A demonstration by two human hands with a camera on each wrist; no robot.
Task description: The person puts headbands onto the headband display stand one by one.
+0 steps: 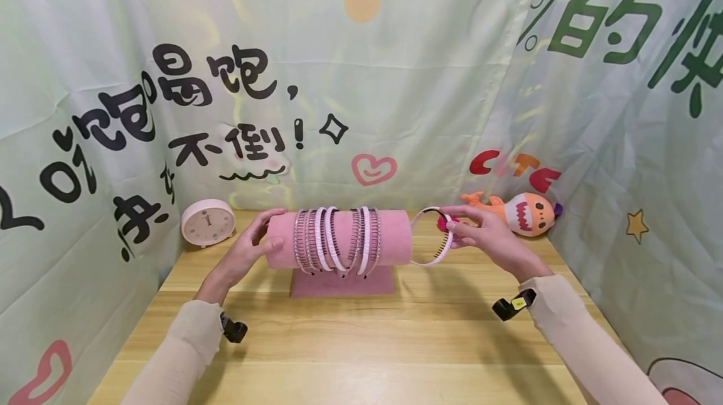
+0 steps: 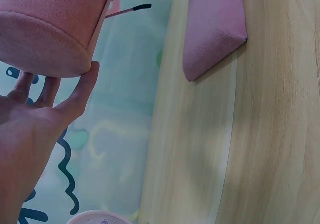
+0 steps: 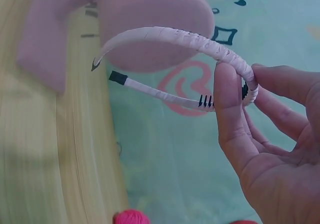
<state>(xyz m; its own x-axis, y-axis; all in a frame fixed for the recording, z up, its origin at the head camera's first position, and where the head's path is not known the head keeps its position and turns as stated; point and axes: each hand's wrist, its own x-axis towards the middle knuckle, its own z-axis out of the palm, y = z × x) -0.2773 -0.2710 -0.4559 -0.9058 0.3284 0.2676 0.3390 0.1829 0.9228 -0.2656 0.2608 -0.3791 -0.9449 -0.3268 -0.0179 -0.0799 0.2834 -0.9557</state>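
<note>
A pink headband stand [image 1: 398, 238], a plush roll on a base, bears several white and thin toothed headbands [image 1: 368, 235]. My left hand [image 1: 251, 245] holds the roll's left end, thumb in front and fingers over the top. In the left wrist view, the fingers of that hand [image 2: 42, 114] touch the roll's end [image 2: 45, 46]. Just off the right end, my right hand [image 1: 488, 235] pinches a white headband [image 1: 443, 253] between thumb and fingers. The right wrist view shows this headband [image 3: 167, 36] with black inner teeth, its tips towards the roll.
A round pink clock [image 1: 208, 223] stands at the back left of the wooden table [image 1: 339, 342]. Back right lies an orange plush toy [image 1: 531, 213]. Behind the held headband is a red-pink ball [image 3: 131, 217]. Printed curtains [image 1: 316, 78] enclose the table's back and sides.
</note>
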